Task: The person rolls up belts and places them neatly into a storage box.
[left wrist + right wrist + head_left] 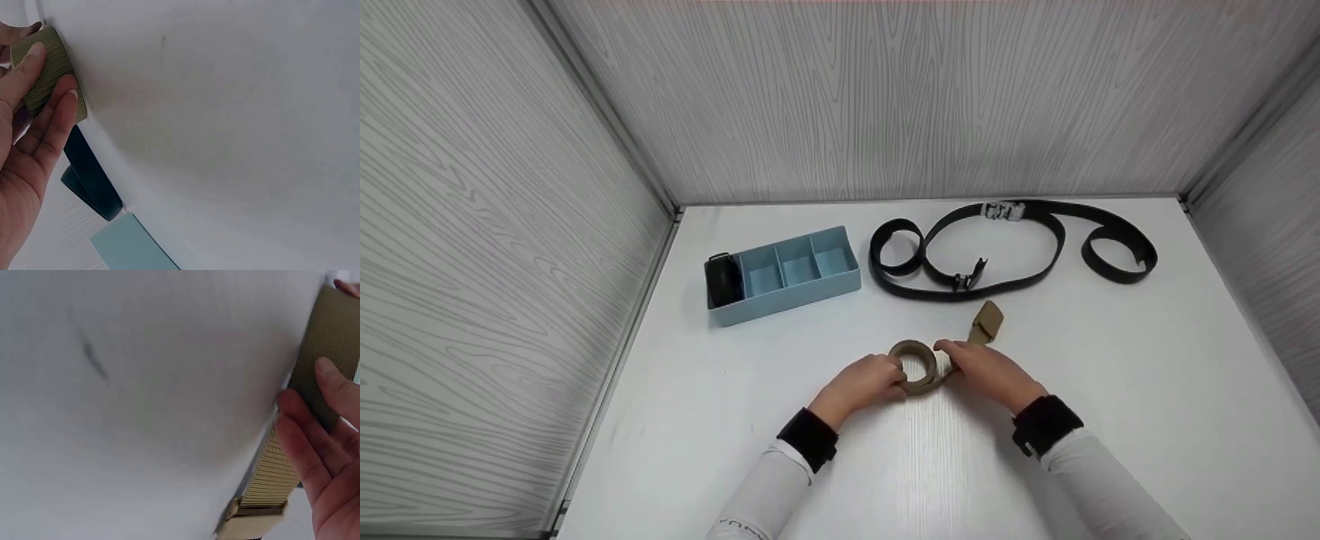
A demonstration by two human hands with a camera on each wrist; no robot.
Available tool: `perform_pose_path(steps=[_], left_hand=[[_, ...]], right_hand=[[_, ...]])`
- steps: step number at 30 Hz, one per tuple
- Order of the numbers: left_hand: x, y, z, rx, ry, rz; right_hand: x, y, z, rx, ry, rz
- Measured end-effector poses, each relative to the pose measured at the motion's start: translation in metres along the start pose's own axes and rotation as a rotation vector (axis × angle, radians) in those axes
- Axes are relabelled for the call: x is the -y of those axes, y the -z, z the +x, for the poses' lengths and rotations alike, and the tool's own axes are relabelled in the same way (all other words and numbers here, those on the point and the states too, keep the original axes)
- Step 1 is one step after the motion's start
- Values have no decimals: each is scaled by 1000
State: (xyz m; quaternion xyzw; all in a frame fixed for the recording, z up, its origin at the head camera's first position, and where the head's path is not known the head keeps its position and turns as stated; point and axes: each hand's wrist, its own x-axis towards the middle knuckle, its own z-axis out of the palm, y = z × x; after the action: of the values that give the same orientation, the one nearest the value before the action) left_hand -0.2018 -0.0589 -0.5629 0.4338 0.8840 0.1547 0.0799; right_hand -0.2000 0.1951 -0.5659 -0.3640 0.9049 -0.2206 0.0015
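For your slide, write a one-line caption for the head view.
Both hands, left and right, roll a tan belt on a white table.

no words, numbers or brand marks can be read with any certainty. the only lettering is a small dark print on the white sleeve (750,517) of the left arm, at the near edge of the head view; it is too small and cut off to make out. the tan belt (916,367), the black belt (1005,255) and the blue tray (784,274) carry no readable marks.
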Motion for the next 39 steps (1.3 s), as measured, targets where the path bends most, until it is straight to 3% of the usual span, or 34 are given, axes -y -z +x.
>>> perform_pose_path(steps=[8, 14, 20, 26, 39], left_hand=[[4, 4, -3, 39, -38, -34], [5, 5, -5, 35, -47, -34], [4, 5, -6, 71, -52, -40], [1, 5, -5, 83, -14, -54], [-9, -3, -6, -41, 37, 187]], right_hand=[[-22, 9, -8, -17, -28, -3], [-19, 8, -9, -1, -30, -44], [-5, 0, -2, -4, 76, -164], [-2, -5, 2, -37, 176, -249], [16, -16, 13, -40, 180, -110]])
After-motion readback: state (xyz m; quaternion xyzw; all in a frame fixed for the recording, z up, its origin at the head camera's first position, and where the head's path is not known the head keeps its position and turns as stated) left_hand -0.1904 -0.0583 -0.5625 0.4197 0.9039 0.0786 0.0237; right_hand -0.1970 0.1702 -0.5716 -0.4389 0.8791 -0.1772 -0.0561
